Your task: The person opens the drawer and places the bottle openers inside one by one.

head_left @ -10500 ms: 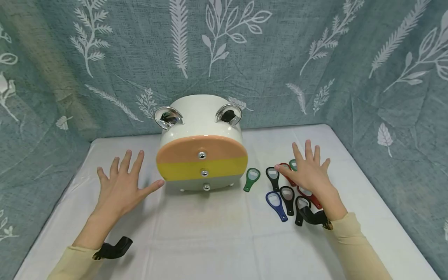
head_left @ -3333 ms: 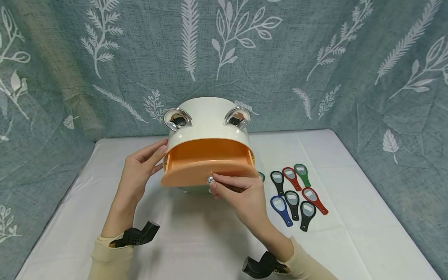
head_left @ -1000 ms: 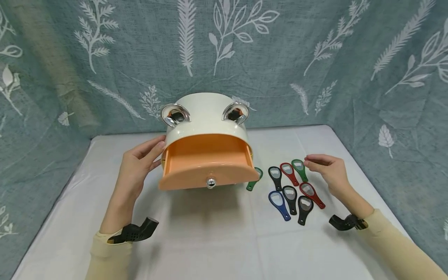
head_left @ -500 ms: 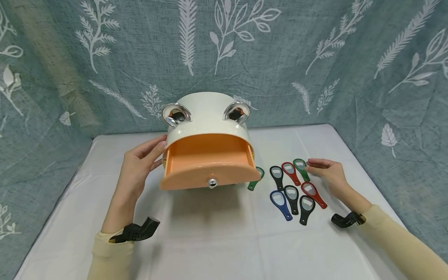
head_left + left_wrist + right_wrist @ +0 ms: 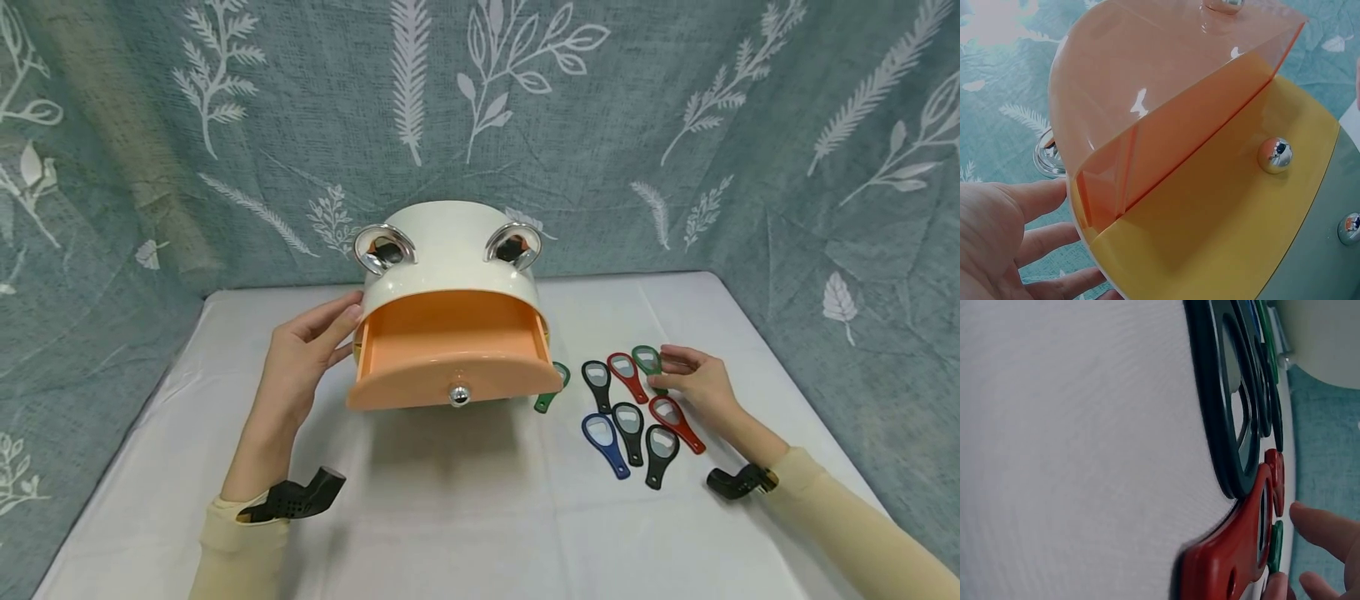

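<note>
A glossy white drawer box [image 5: 457, 242] with two chrome rings like eyes stands at centre, its orange top drawer [image 5: 453, 379] pulled out, with nothing visible inside. Against the box's left side rest the outstretched fingers of my left hand [image 5: 296, 354]; the left wrist view shows the yellow drawer [image 5: 1210, 212] closed below. My right hand [image 5: 705, 387] is at the far green bottle opener [image 5: 647, 359]. Its thumb overlaps that opener's handle, while in the right wrist view the index finger [image 5: 1322, 528] stands apart above it.
Several more bottle openers lie right of the box: red [image 5: 626, 375], another red [image 5: 675, 423], blue [image 5: 606, 444], several black [image 5: 662, 454]. A second green opener [image 5: 551, 392] lies partly behind the drawer's right corner. A patterned cloth [image 5: 585, 167] hangs behind the white-covered table [image 5: 450, 533].
Since the earliest frame the orange drawer was pulled out by its knob. My right hand let go of the knob, went right, and its thumb has come over the green opener. The left hand stays.
</note>
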Demonstrator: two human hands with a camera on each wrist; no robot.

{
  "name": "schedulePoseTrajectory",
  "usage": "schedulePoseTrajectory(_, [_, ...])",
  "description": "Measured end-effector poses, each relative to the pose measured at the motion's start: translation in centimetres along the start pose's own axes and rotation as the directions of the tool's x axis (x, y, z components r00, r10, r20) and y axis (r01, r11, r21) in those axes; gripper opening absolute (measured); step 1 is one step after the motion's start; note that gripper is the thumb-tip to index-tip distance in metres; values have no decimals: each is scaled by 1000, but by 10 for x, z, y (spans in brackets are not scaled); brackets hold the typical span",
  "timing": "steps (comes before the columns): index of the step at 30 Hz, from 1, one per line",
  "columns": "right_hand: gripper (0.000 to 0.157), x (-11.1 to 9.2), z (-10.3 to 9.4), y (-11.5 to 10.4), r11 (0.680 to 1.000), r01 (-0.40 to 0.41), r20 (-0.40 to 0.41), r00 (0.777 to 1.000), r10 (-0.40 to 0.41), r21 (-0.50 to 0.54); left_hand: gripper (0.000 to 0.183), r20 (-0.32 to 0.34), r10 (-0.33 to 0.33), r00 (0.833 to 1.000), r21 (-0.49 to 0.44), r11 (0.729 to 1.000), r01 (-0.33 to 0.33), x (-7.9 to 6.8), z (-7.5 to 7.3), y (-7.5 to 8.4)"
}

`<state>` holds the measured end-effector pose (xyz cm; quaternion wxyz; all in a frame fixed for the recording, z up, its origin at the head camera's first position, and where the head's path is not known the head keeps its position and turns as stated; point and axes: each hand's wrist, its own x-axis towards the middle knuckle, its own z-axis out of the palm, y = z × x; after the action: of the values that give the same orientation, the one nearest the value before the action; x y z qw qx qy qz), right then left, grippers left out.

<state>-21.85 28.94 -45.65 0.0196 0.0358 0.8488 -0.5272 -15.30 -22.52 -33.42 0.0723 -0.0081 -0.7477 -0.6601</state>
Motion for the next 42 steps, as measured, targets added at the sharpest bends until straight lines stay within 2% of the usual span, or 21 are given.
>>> schedulePoseTrajectory(8, [71,1,1,0,1000,-14,7,1000,14,-13,55,1,8,1000,-8,1000,-8,0,1,0])
schedulePoseTrajectory(18, [63,0,-4,-1,1000,17,32,999,-16,-22,54,2,11,1000,3,1000,-11,-1,0,0])
schedulePoseTrajectory(21, [59,-1,-5,0,995,46,18,999,-45,-84,55,2,11,1000,6,1000,-11,-1,0,-1])
schedulePoseTrajectory(27, [50,-2,-7,-1,967,99,-4,995,-103,-233,55,1,9,1000,13,1000,-9,-1,0,-1])
schedulePoseTrajectory(36, [44,3,-14,2,977,123,47,992,-117,-175,55,-1,7,1000,19,1000,-7,0,0,-1])
schedulePoseTrajectory(42, [44,6,-19,-1,985,109,114,989,-94,-133,55,2,3,1000,27,1000,-3,-1,0,-1])
